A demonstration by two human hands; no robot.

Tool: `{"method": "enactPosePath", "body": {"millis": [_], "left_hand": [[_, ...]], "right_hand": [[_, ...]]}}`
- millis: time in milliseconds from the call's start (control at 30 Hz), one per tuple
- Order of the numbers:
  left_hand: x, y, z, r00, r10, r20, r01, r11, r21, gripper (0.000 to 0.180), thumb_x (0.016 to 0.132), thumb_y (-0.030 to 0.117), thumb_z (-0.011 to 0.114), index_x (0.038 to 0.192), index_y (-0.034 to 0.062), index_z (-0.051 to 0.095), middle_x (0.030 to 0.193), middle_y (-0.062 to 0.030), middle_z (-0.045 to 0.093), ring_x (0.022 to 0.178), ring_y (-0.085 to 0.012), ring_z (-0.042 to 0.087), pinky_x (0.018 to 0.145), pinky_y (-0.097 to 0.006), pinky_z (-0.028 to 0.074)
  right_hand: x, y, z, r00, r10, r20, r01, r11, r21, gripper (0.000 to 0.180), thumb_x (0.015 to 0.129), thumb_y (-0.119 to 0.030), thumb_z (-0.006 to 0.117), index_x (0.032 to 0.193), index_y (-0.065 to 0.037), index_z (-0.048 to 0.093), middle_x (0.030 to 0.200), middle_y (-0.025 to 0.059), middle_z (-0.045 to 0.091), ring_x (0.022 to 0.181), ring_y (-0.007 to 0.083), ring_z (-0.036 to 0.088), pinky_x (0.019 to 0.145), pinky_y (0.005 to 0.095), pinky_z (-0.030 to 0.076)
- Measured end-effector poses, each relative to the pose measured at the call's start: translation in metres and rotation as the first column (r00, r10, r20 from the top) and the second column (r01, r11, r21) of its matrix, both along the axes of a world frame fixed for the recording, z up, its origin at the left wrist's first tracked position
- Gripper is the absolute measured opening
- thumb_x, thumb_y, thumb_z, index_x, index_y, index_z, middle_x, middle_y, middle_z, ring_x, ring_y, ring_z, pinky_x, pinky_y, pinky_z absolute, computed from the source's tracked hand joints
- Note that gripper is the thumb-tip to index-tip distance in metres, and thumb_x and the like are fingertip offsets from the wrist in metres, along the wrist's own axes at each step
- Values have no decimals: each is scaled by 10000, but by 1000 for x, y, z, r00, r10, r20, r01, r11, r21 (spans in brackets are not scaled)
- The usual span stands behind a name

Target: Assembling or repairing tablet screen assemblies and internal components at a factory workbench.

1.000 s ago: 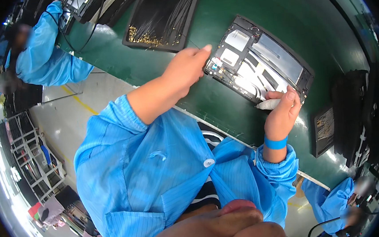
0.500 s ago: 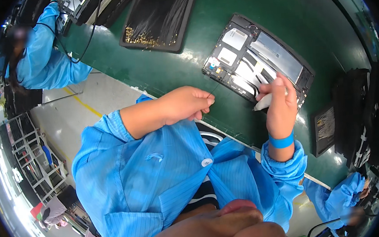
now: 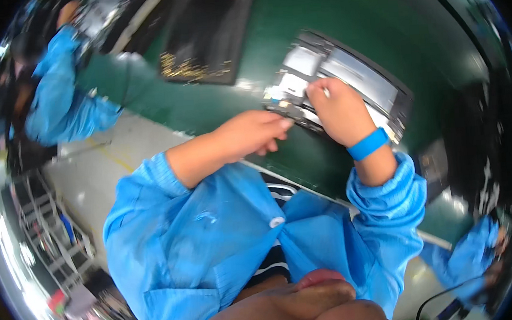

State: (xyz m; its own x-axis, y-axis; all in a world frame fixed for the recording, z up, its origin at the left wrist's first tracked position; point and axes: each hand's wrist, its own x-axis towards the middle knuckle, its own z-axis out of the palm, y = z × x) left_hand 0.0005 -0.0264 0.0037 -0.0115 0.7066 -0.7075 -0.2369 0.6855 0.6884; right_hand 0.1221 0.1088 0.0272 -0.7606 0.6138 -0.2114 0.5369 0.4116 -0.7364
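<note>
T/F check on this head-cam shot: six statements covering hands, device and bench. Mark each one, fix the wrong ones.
1. The right hand is over the opened device. True.
2. The right wrist is bare. False: it wears a blue band.
3. The black tray is left of the opened device in the picture. True.
4. The opened device lies on the floor. False: it lies on a green tabletop.
5. The left hand is by the device's near-left corner. True.
6. Both hands are inside the black tray. False: neither is.
</note>
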Motion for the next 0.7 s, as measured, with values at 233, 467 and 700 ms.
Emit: {"method": "enactPosePath", "body": {"millis": [233,467,700], "left_hand": [[0,-10,4,987,158,30,-153,980,-126,406,819,391,452,925,3,506,724,-41,525,556,-97,493,459,-201,400],[13,7,-3,997,63,39,-57,988,-143,443,832,414,407,984,3,472,773,-54,499,593,-112,490,486,-223,421],[15,3,-2,998,49,32,-45,993,-110,476,830,421,407,1014,-15,460,771,-52,485,599,-108,479,485,-223,419]], "right_hand": [[-2,-10,20,969,179,172,-175,984,-43,360,782,-334,455,1028,-77,508,840,213,561,789,356,531,697,410,419],[7,4,-9,966,226,125,-222,974,-46,422,770,-320,459,1101,-60,470,948,206,546,888,336,519,779,355,401],[-6,-1,4,956,228,186,-236,971,27,380,756,-256,430,1049,-20,486,942,195,542,848,332,528,761,367,411]]}}
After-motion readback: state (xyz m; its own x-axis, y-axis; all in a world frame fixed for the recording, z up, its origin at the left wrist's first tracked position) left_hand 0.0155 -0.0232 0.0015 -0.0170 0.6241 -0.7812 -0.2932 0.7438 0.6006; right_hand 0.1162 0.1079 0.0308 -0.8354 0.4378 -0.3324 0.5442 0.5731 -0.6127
